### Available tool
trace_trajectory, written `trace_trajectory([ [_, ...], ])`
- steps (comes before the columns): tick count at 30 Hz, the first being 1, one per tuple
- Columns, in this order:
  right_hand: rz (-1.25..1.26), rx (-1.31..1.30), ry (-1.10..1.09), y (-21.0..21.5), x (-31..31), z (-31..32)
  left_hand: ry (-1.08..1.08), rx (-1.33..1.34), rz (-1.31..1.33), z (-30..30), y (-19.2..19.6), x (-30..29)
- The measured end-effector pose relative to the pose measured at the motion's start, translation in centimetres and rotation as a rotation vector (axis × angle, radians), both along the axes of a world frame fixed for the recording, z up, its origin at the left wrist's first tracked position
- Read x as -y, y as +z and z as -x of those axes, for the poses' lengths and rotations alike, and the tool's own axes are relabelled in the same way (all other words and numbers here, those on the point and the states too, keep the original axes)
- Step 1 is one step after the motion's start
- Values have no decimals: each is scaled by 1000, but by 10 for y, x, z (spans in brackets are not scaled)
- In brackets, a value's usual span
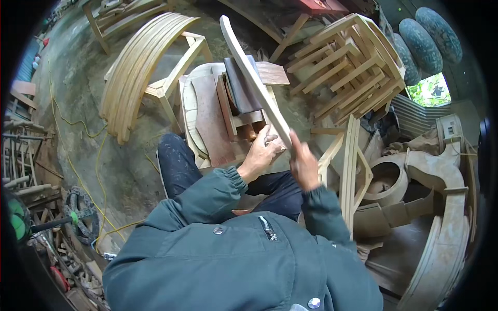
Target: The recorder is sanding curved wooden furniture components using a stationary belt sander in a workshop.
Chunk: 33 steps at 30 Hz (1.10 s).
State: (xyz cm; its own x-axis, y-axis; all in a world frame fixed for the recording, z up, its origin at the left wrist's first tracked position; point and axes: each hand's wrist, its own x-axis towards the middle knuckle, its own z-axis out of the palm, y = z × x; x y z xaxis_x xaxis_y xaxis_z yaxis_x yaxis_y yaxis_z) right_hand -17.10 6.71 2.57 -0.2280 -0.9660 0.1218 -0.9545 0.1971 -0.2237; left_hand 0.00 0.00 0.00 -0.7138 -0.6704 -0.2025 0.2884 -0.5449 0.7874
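A long, pale, gently curved wooden piece [252, 78] slants across the middle, its near end between my hands. My left hand [261, 154] is closed around the left side of this end, with its fingers bent against the wood. On the other side, my right hand [305, 165] is at the same end; motion blurs its fingers, so I cannot make out their grip. Below the wood stands a low work stand [244, 150] bearing a reddish-brown shaped board [211, 116], a dark folded sheet [237, 88] and brown cylinders [250, 132].
Curved wooden strips [148, 62] lean on a frame at left. Stacked wooden frames [353, 67] stand far right. Nearer right are upright slats [348, 176] and a large pale machine housing [436, 171]. A yellow cord [98, 171] crosses the floor at left.
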Motion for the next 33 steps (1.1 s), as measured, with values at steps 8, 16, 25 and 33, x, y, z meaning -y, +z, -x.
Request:
trace_trajectory([
  [8, 41, -47, -25, 9, 96, -8, -22, 167, 17, -29, 0, -17],
  [16, 52, 16, 21, 10, -104, -9, 33, 147, -110, -18, 24, -18],
  [25, -64, 59, -13, 40, -377, -13, 117, 105, -167, 6, 1, -24],
  [33, -24, -54, -97, 18, -439, -15, 308, 1051, 1500, 5, 18, -15],
])
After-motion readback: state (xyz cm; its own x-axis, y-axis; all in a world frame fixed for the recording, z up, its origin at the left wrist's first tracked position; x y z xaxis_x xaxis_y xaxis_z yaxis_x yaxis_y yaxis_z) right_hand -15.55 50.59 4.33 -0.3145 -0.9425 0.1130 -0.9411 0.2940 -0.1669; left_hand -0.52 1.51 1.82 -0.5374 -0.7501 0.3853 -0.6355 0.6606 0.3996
